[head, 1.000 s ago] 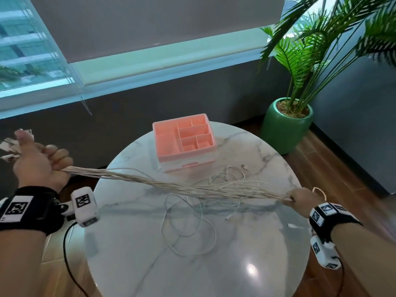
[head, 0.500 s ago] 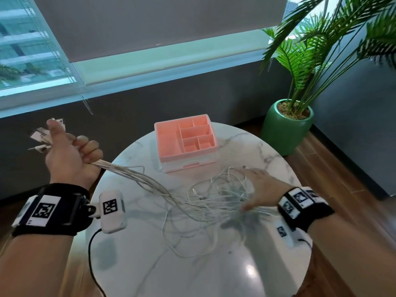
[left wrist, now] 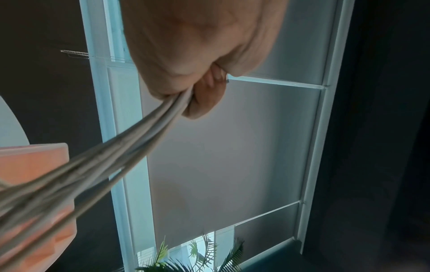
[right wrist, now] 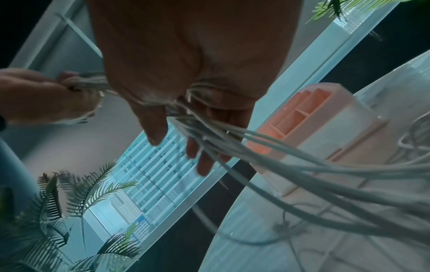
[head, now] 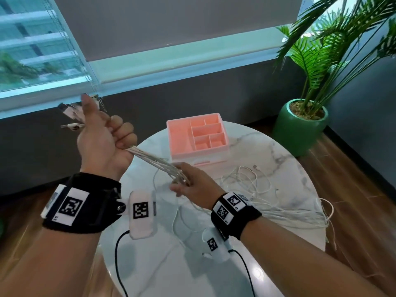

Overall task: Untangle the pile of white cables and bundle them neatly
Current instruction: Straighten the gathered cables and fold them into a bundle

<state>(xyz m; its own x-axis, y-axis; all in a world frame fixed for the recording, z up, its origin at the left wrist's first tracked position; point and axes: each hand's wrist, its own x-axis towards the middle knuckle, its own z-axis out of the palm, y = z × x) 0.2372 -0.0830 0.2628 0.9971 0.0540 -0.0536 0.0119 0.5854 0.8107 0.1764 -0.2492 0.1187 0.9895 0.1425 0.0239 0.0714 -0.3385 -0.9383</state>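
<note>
Cables (head: 246,185) sprawl on round marble table (head: 278,159) beside potted palm (head: 304,116).

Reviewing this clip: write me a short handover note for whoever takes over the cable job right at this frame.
Left hand: raised left of the table, fist gripping the gathered white cables near their plugs, which stick out above the thumb.
Right hand: close to the left, fingers mostly straight, the strands running through them.
Loose tails: lying tangled on the marble table and hanging off its right edge, in front of the pink organizer.
Done: plug ends collected in one hand.
Left: comb out the tails, then coil and bundle.
</note>
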